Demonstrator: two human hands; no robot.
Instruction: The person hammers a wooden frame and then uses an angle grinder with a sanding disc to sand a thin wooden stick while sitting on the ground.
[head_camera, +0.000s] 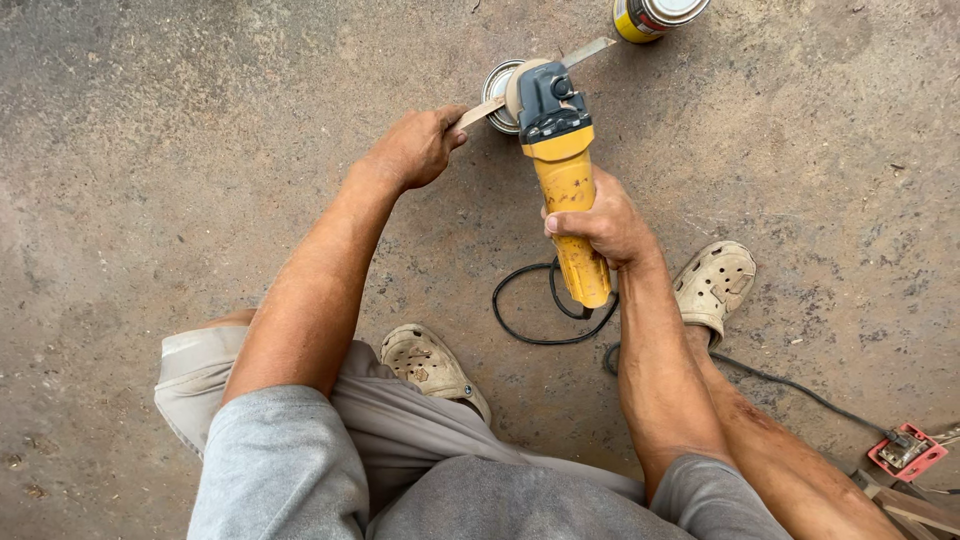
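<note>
My right hand (600, 222) grips the yellow body of an angle grinder (562, 165), whose dark grey head points away from me. My left hand (415, 147) holds one end of a thin flat metal strip (590, 50). The strip passes under the grinder's head and sticks out on the far side. The grinder's disc sits against the strip, just over a small round tin (497, 82) standing on the concrete floor.
A yellow can (650, 17) stands at the top edge. The grinder's black cord (540, 315) loops on the floor between my two beige clogs (715, 283) and runs right. A red metal part (905, 452) and wood pieces lie at bottom right.
</note>
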